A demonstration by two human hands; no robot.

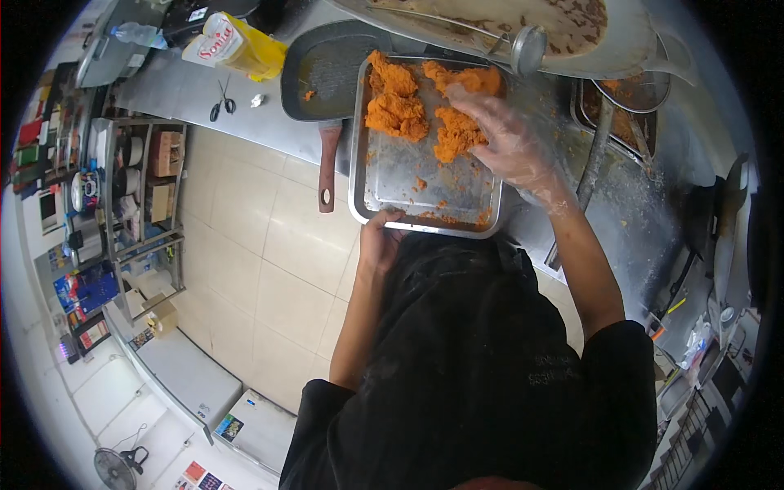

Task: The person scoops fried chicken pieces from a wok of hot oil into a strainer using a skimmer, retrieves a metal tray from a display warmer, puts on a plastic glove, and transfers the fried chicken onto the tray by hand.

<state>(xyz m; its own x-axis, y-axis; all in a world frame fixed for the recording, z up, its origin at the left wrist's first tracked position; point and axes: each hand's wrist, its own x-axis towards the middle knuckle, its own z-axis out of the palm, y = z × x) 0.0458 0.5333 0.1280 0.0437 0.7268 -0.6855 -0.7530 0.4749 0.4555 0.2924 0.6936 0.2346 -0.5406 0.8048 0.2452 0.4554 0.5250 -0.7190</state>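
Note:
A rectangular metal tray (392,177) with orange crumbs is tilted over the counter's front edge. My left hand (381,242) grips its near rim. Several pieces of orange breaded fried chicken (397,116) lie in its far half. My right hand (508,135), in a clear plastic glove, is over the right-hand pieces, its fingers spread and touching or just above them; whether it grips one cannot be told. Left of the tray is a dark square grill pan (294,73) with a brown handle.
Beyond the tray is a large pan of oil (569,30) with a long-handled metal utensil (528,52). A strainer (637,101) rests over a crumb-filled container at right. Tongs or a metal bar (597,153), scissors (222,105) and a yellow oil pack (257,58) are on the counter.

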